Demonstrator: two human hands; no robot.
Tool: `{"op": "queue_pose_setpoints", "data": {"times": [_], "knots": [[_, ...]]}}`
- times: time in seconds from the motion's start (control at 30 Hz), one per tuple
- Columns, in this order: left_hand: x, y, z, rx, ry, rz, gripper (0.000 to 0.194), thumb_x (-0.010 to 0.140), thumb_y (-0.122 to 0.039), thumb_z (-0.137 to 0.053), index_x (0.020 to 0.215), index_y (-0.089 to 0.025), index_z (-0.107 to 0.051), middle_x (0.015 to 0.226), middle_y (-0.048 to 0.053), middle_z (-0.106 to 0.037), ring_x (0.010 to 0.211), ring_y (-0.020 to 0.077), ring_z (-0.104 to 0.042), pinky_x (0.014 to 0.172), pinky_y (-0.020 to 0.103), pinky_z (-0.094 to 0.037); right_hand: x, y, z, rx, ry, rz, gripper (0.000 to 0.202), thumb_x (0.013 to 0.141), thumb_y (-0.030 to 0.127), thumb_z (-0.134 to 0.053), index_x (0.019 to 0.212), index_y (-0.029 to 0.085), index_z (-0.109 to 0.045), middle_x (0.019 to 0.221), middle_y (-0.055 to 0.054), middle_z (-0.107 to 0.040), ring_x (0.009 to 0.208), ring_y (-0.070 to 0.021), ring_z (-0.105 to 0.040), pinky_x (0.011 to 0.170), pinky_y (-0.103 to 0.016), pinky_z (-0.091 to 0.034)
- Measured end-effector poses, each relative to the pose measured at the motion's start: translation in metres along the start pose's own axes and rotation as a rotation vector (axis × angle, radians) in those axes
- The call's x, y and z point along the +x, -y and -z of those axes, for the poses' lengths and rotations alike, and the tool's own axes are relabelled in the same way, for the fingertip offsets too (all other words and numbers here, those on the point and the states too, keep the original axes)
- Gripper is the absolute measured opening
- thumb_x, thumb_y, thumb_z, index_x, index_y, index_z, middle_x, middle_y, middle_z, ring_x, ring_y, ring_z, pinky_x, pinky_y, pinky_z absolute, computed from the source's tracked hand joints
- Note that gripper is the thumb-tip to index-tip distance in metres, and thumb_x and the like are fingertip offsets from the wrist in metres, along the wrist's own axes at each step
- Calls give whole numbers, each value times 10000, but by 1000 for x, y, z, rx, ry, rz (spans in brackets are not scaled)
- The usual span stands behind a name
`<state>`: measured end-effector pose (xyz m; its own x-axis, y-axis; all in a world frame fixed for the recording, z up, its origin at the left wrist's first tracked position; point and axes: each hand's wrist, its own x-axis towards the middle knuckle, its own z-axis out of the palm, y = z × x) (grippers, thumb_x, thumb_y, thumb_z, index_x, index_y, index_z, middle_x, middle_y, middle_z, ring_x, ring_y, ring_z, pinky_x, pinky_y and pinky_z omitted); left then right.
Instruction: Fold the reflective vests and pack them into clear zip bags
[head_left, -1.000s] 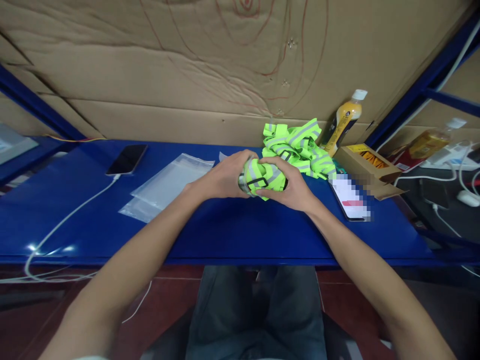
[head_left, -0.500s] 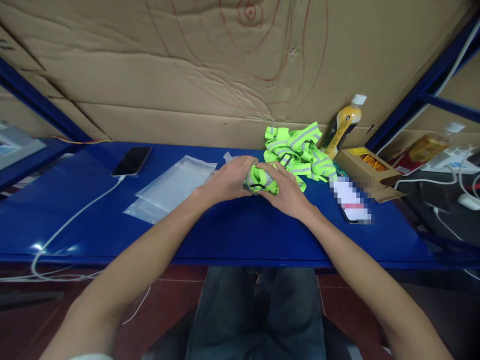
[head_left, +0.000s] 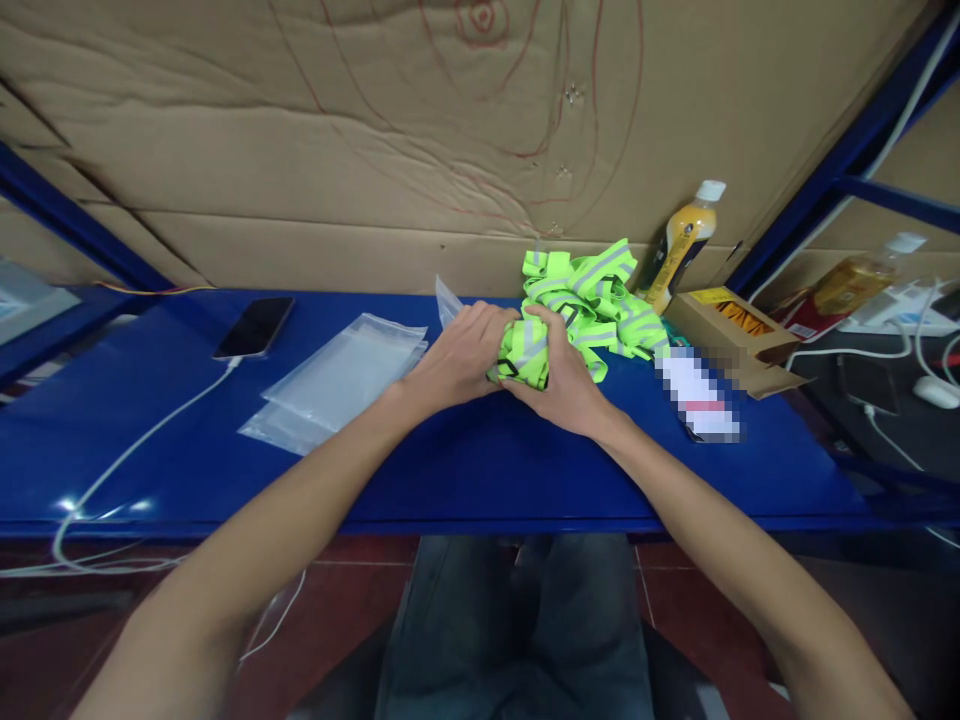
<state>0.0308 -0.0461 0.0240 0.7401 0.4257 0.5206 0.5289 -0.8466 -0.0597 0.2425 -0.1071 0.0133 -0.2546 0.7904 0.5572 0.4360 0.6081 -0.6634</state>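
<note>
A neon yellow-green bundle of reflective straps (head_left: 526, 352) with grey stripes is held between my two hands above the table. My right hand (head_left: 564, 378) grips its right side, thumb on top and fingers beneath. Around the left end my left hand (head_left: 465, 358) is closed. A corner of a clear plastic bag (head_left: 447, 300) sticks up behind the left hand; how far it covers the bundle is hidden by the fingers. Just behind the right hand lies a loose heap of matching reflective straps (head_left: 589, 285).
Flat clear plastic bags (head_left: 337, 375) lie left on the blue table (head_left: 480, 470), beyond them a charging phone (head_left: 255, 327). At right are a blurred-screen phone (head_left: 699, 395), an open cardboard box (head_left: 720, 325) and a yellow drink bottle (head_left: 681, 245). Cardboard (head_left: 337, 200) walls the back.
The bundle has shifted slightly and shows more of its striped face as my right hand turned on it. Behind my left hand, the bag's corner now stands higher.
</note>
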Motion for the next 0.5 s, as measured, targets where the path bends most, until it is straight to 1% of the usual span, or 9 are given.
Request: {"op": "queue_pose_setpoints", "data": {"times": [0.03,0.07,0.13,0.17,0.23,0.3,0.37,0.43,0.5], "knots": [[0,3,1,2,-1,15,610,1016,-512,-640,1442,-92,-520,1259,236,-669,1110,400,-620,957,527,-513,1,-2,0,38,-5,-29,843,839,351,-817,1549,201,-387,1573,-195,-591,1377,-339,-647,1126,-478,-553],[0,6,2,5,-6,31,609,1011,-513,-651,1436,-96,-522,1250,228,-674,1104,393,-625,948,513,-512,2,-3,0,74,-11,-67,789,846,381,-817,1512,193,-436,1490,-187,-652,1294,-334,-687,1071,-469,-578],[0,8,4,28,-17,54,641,999,-532,-679,1437,-94,-516,1245,222,-677,1105,390,-633,938,497,-509,3,-6,0,109,-17,-144,587,863,419,-814,1347,185,-581,1260,-145,-757,1096,-315,-735,958,-453,-603],[0,7,5,47,-14,55,661,996,-542,-687,1443,-87,-512,1245,223,-675,1106,392,-635,937,494,-509,3,-6,-1,101,-17,-172,484,864,423,-819,1245,188,-635,1162,-122,-778,1017,-303,-735,913,-445,-603],[1,2,7,103,28,30,669,1008,-527,-668,1462,-64,-502,1252,239,-669,1114,404,-634,949,506,-509,2,-5,-3,59,-21,-199,376,843,408,-853,1105,196,-684,1063,-94,-786,932,-284,-716,857,-425,-592],[1,-6,9,172,81,-3,654,1028,-477,-625,1488,-32,-488,1272,267,-658,1130,424,-627,969,530,-508,0,-3,-6,34,-43,-206,345,827,377,-873,1063,198,-696,990,-75,-778,845,-258,-686,786,-401,-571],[2,-15,12,246,123,-21,640,1044,-384,-579,1541,-4,-446,1282,284,-652,1155,439,-622,986,545,-504,-4,-3,-12,35,-92,-200,329,827,374,-873,1041,197,-697,920,-65,-763,760,-236,-649,720,-387,-542],[3,-21,15,301,160,-42,690,1036,-267,-558,1628,12,-342,1294,281,-653,1175,433,-627,999,535,-502,-6,-6,-17,66,-127,-199,347,828,426,-879,1007,197,-689,870,-65,-754,708,-230,-631,674,-386,-524],[4,-22,19,302,183,-77,836,1022,-245,-600,1699,26,-190,1319,278,-652,1192,425,-636,1016,520,-509,-5,-10,-21,130,-80,-199,392,848,520,-863,994,204,-682,875,-74,-763,731,-242,-660,675,-394,-543]]}}
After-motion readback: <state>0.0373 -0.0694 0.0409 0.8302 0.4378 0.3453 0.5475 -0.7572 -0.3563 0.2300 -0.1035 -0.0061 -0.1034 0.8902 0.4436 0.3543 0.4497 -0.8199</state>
